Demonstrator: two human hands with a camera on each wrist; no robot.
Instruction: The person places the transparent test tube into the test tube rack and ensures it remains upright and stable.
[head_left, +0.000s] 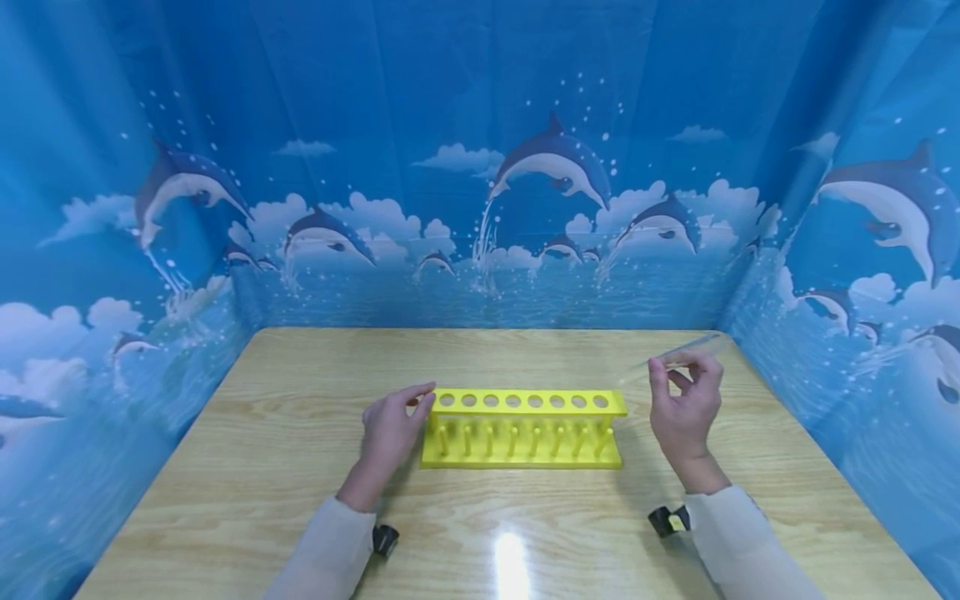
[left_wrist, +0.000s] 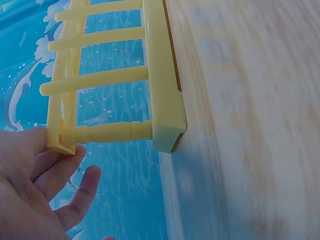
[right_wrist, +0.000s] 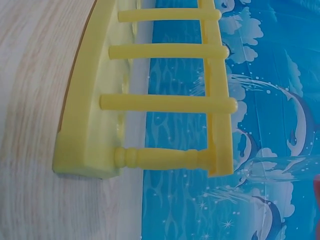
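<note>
A yellow test tube rack (head_left: 525,463) stands upright on the wooden table, with a row of round holes along its top bar and pegs below. My left hand (head_left: 390,425) pinches the left end of that top bar between thumb and fingers, as the left wrist view also shows. Off the rack's right end, my right hand (head_left: 686,408) holds a clear test tube (head_left: 636,372), raised and slanting. In the right wrist view the tube's rounded end (right_wrist: 257,169) appears just beyond the rack's end, while only a sliver of the hand shows at the edge.
The light wooden table (head_left: 300,433) reaches back to a blue curtain (head_left: 375,283) printed with dolphins, which also closes in both sides. Black wrist straps (head_left: 385,540) show near the sleeves. A bright glare lies on the table's front.
</note>
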